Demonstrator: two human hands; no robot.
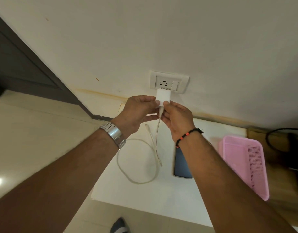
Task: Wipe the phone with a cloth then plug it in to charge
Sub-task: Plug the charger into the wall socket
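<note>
Both hands hold a white charger adapter (163,96) just below the wall socket (168,82), its two pins pointing up at the socket plate without being inside the holes. My left hand (138,111) pinches the adapter's left side. My right hand (178,120) grips its lower right corner and the cable plug. The white cable (136,165) hangs down and loops over the white table (145,199), its free end lying loose behind my left hand. The dark phone (182,167) lies screen up on the table, partly under my right forearm. No cloth is visible.
A pink perforated plastic basket (245,165) stands at the table's right edge. A black cable and a dark object (292,148) sit on a wooden surface further right. A dark door (18,64) is on the left, tiled floor below, and a shoe (118,226) near the bottom.
</note>
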